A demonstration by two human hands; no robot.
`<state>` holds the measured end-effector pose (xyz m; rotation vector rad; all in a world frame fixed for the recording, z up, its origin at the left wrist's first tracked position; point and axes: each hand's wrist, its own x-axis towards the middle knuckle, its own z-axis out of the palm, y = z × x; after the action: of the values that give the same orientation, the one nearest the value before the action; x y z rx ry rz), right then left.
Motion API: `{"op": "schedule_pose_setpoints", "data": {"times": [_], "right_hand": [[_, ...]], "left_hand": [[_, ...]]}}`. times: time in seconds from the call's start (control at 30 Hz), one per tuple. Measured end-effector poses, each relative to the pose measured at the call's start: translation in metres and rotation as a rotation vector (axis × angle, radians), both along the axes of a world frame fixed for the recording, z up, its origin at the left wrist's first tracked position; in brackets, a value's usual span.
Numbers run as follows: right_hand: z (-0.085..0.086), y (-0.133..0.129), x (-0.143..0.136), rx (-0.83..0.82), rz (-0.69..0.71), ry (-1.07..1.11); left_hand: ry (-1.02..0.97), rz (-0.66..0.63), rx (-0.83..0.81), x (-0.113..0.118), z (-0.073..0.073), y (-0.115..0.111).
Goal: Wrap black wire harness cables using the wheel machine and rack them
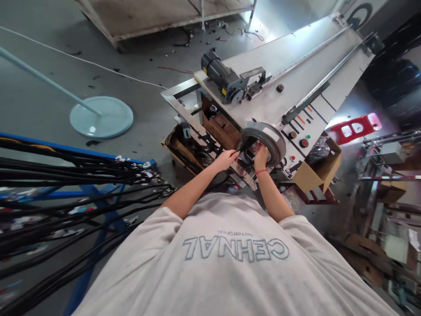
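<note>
At the near end of the long machine bench, my left hand (226,160) is closed around a thin black cable-like piece (244,145) that leads up to the opening of a thick grey ring-shaped machine head (279,142). My right hand (262,154), with a red band at the wrist, reaches into that ring with its fingers curled. What those fingers pinch, if anything, is too small and partly hidden. A black motor (217,68) is mounted on the bench beyond the ring.
The white bench top (263,105) runs away to the upper right, with buttons near the ring. Cardboard boxes stand beside it, one (312,173) on the right. Black cables (82,175) hang over a blue rack at left. A round pale stand base (108,118) is on the floor.
</note>
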<state>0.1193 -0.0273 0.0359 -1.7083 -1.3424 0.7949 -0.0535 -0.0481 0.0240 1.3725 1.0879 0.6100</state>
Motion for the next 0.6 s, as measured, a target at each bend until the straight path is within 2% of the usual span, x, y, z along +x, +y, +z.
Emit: {"op": "schedule_pose_setpoints", "data": {"times": [0.1, 0.2, 0.3, 0.4, 0.53, 0.6], "right_hand": [[-0.008, -0.022, 0.013, 0.019, 0.013, -0.322], [-0.012, -0.026, 0.025, -0.128, 0.155, -0.432], [-0.013, -0.027, 0.029, -0.082, 0.249, -0.392], [-0.013, -0.037, 0.029, 0.013, 0.246, -0.283], [-0.007, -0.051, 0.029, -0.112, 0.241, -0.097], [0.0, -0.05, 0.028, -0.102, 0.282, -0.087]], "left_hand": [[0.052, -0.017, 0.076, 0.006, 0.01, 0.019], [0.056, -0.072, 0.085, 0.006, 0.015, 0.023], [0.052, -0.109, 0.117, 0.005, 0.012, 0.018], [0.06, -0.12, 0.105, 0.004, 0.004, 0.009], [0.043, -0.043, 0.052, 0.007, -0.002, 0.002], [0.031, -0.04, 0.032, 0.01, -0.002, -0.002]]}}
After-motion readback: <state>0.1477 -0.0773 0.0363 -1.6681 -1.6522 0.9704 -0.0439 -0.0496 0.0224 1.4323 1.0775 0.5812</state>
